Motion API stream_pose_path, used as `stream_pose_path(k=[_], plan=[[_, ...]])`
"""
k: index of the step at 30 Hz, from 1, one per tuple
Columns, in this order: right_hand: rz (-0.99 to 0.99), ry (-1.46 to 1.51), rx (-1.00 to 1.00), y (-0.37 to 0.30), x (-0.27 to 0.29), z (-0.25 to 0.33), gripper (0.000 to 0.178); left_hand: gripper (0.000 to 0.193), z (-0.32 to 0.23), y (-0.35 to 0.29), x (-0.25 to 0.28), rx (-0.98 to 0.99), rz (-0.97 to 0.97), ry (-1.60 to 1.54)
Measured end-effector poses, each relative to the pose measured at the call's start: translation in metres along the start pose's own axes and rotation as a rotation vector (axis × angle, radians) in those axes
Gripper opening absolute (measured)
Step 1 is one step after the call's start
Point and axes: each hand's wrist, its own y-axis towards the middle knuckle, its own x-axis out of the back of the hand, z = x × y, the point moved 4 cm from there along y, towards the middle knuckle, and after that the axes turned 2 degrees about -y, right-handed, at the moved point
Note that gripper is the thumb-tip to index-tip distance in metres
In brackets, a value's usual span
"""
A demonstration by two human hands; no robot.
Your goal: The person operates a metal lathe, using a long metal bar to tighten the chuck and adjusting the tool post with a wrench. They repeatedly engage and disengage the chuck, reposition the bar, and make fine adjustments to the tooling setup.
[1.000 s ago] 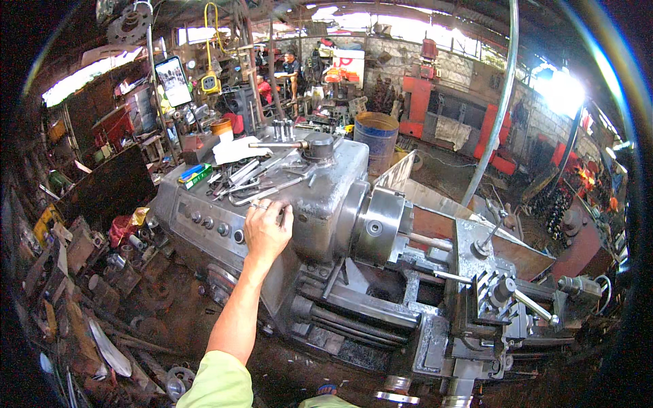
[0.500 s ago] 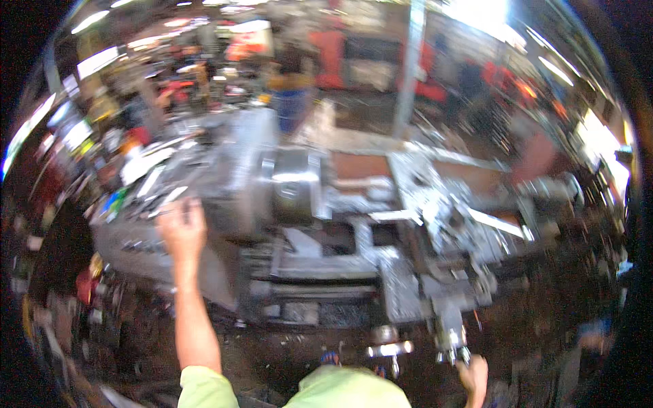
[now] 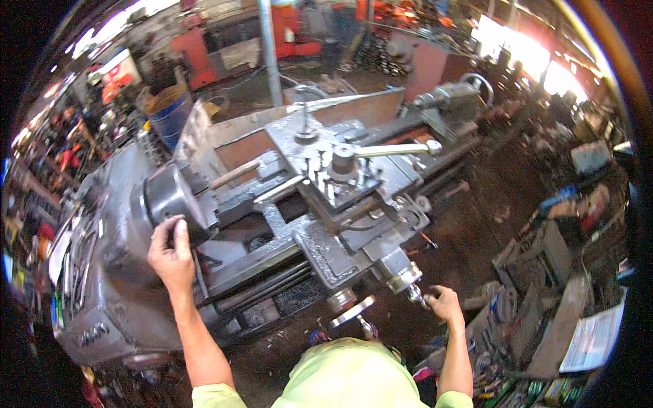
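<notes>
A metal lathe stands before me. My left hand is raised in front of its round steel chuck, thumb and fingers apart and slightly curled. I see nothing between them; whether the fingertips touch the chuck I cannot tell. At the front of the cross slide, my right hand grips a small crank handle. A thin round workpiece sticks out from the chuck toward the tool post, which has a long clamping lever. Below the carriage is a handwheel.
Several hand tools lie on the headstock at left. The tailstock sits at the bed's far right end. Behind the lathe are a blue drum and a grey post. Scrap boards and clutter fill the right side.
The view has swung to the right and become sharper. My left hand has gone from beside the tools on the headstock to the chuck. My right hand stays at the crank handle.
</notes>
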Motion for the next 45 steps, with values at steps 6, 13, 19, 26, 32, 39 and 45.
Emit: stream_pose_path(k=[6, 13, 19, 26, 32, 39, 45], plan=[[-0.232, -0.003, -0.196, -0.059, -0.011, -0.029, 0.041, 0.013, -0.008, -0.013, -0.095, 0.029, 0.329, -0.151], [-0.243, 0.118, -0.356, -0.117, -0.054, -0.053, 0.038, 0.028, -0.027, 0.044, -0.202, 0.098, 0.503, -0.435], [-0.622, 0.173, -0.383, -0.129, -0.011, -0.031, 0.03, 0.032, -0.072, 0.085, -0.32, -0.028, 0.82, -0.4], [-0.838, 0.318, -0.225, -0.139, 0.049, -0.006, 0.026, 0.036, -0.079, 0.072, -0.37, -0.049, 1.307, -0.437], [-0.886, 0.327, -0.086, -0.129, 0.081, 0.043, 0.026, 0.034, -0.054, 0.071, -0.391, 0.091, 1.546, -0.619], [-1.03, 0.029, 0.24, -0.119, 0.121, 0.127, 0.022, 0.03, -0.03, 0.069, -0.402, 0.229, 1.456, -0.819], [-1.063, -0.134, 0.514, -0.102, 0.142, 0.205, 0.026, 0.029, -0.027, 0.067, -0.402, 0.292, 1.435, -0.796]])
